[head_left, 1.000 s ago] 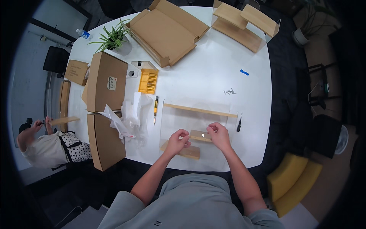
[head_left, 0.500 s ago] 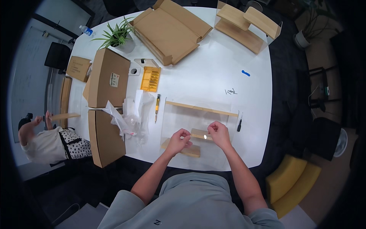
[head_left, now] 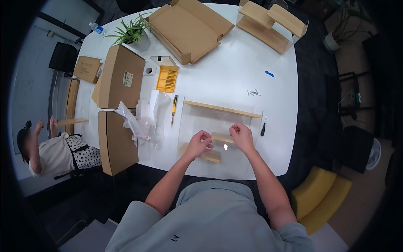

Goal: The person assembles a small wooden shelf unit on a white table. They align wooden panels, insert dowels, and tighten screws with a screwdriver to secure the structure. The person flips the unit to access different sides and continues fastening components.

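Observation:
A clear panel [head_left: 200, 122] lies over a long wooden board [head_left: 222, 109] and two shorter boards near the table's front edge. My left hand [head_left: 198, 144] is closed in a loose pinch above the panel, between the middle wooden board [head_left: 222, 137] and the lower wooden board [head_left: 210, 157]. Over the right end of the middle board, my right hand [head_left: 242, 137] has thumb and fingers pressed together. Whatever either hand pinches is hidden or too small to name. A dark-handled screwdriver [head_left: 263, 128] rests right of the panel; a yellow-and-black screwdriver [head_left: 174, 110] lies to its left.
Loose screws [head_left: 254, 93] and a blue tool [head_left: 269, 74] lie beyond the panel. An orange bit case [head_left: 168, 79], plastic wrapping [head_left: 145, 122] and cardboard boxes [head_left: 121, 82] stand left. An assembled shelf [head_left: 268, 25] stands far right. Another person [head_left: 63, 153] holds a board at far left.
The whole view has shifted, so the table sits slightly higher in the picture. Both my hands stay over the panel in nearly the same pose. The person at left has leaned slightly.

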Motion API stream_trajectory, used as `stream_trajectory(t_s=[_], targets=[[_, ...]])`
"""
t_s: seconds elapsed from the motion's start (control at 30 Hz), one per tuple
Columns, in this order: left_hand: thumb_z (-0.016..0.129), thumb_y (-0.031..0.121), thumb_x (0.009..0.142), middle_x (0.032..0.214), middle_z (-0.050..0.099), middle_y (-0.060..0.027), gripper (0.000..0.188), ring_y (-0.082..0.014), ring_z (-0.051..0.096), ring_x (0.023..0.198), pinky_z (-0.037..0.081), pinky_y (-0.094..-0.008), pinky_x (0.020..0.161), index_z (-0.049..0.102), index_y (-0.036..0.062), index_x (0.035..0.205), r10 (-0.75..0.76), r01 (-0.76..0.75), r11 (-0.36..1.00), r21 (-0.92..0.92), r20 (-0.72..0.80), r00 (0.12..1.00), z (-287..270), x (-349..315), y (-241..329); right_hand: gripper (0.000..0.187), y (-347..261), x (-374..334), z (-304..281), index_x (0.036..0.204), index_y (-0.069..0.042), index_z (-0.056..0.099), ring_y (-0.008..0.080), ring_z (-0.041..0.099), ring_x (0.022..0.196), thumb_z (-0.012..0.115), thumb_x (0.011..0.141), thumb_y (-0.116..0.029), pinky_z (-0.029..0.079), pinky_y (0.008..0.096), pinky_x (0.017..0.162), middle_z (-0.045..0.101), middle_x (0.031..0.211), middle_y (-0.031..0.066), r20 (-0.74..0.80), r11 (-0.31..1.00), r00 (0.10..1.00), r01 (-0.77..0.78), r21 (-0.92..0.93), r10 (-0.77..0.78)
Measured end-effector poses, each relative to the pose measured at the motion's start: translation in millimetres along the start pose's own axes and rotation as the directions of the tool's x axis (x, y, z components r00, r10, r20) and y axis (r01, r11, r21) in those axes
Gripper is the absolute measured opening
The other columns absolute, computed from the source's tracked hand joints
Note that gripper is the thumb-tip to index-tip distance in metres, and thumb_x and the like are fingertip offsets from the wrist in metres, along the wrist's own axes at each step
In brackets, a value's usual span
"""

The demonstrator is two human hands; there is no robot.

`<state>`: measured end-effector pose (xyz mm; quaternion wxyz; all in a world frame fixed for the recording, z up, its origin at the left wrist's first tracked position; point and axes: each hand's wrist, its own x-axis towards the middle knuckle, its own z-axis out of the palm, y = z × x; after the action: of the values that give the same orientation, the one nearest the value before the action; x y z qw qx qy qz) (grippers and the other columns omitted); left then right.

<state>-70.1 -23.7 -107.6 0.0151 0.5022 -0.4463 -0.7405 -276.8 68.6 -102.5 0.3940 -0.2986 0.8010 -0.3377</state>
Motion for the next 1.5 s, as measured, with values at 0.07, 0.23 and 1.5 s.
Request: stream_trajectory(t_s=[0.07,0.23,1.5], targets=[[0.061,0.008,0.098,0.102,0.063,-0.0073,0.013,-0.0197,0.075,0.086,0.063,-0.0325,0.067,0.058,0.0027,0.110,0.001,-0.001,1.000,0.007,-0.002,1.000,0.5,-0.3,0.8,0.018,-7.5,-10.5,-4.1,0.096,-0.002,0.071,0.0282,0.074,0.079,0.068,0.092,-0.020,0.057,0.0384,0.073,0.074,0.085,0.0135,-0.014,0.992,0.999,0.031,-0.123,-0.033],[0.058,0.009,0.099,0.101,0.064,-0.0078,0.013,-0.0201,0.075,0.087,0.063,-0.0332,0.067,0.057,0.0028,0.110,0.016,-0.015,1.000,0.027,-0.005,1.000,2.6,0.7,0.8,0.017,-14.9,-46.6,-11.5,0.103,-0.006,0.071,0.0305,0.071,0.093,0.069,0.090,-0.017,0.058,0.0429,0.080,0.070,0.098,0.0112,-0.020,0.894,0.986,0.144,-0.424,-0.168],[0.063,0.018,0.092,0.110,0.072,-0.0183,0.029,-0.0382,0.068,0.101,0.055,-0.0447,0.091,0.069,0.0025,0.116,0.566,-0.417,0.427,0.802,0.123,0.815,-33.4,-44.3,-17.3,0.030,36.5,-126.5,44.7,0.105,-0.002,0.067,0.0278,0.071,0.077,0.074,0.093,-0.028,0.057,0.0396,0.069,0.072,0.085,0.0108,-0.037,0.992,0.995,-0.093,-0.087,0.090]])
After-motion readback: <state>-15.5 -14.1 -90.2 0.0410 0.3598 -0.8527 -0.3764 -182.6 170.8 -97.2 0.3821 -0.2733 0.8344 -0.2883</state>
